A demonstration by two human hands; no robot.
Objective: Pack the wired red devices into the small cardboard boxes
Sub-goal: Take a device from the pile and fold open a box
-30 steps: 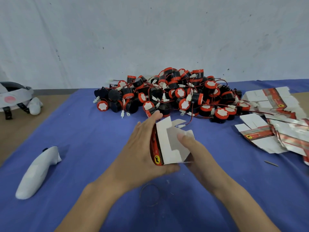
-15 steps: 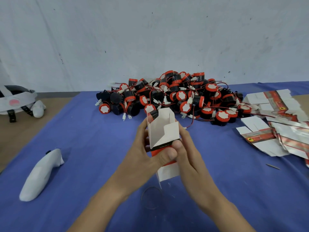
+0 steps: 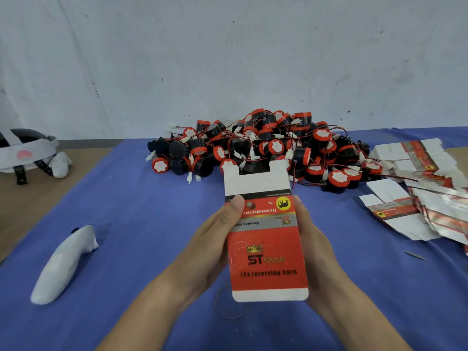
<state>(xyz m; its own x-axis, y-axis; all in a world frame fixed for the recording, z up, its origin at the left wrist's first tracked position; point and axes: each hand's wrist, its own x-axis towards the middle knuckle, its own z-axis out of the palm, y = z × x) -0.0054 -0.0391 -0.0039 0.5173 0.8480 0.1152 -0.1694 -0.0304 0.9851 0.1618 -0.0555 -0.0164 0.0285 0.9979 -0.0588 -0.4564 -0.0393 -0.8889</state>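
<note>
A small red and white cardboard box (image 3: pixel 266 249) is held up over the blue cloth, its printed red face toward me and its white flaps sticking up at the far end. My left hand (image 3: pixel 215 239) grips its left side with the thumb on the front. My right hand (image 3: pixel 314 244) grips its right side. Behind the box lies a big pile of red and black devices (image 3: pixel 266 145) with thin red wires and white plugs. Whether anything is inside the box is hidden.
A stack of flat, unfolded boxes (image 3: pixel 417 188) lies at the right. A white controller (image 3: pixel 63 264) rests on the blue cloth (image 3: pixel 126 211) at the left. A headset with straps (image 3: pixel 27 153) sits at the far left on the brown table. A thin wire ring (image 3: pixel 228 305) lies below the box.
The box has been turned from showing its open white inside to showing its printed red face, and raised nearer to me. Both hands have shifted to its two sides.
</note>
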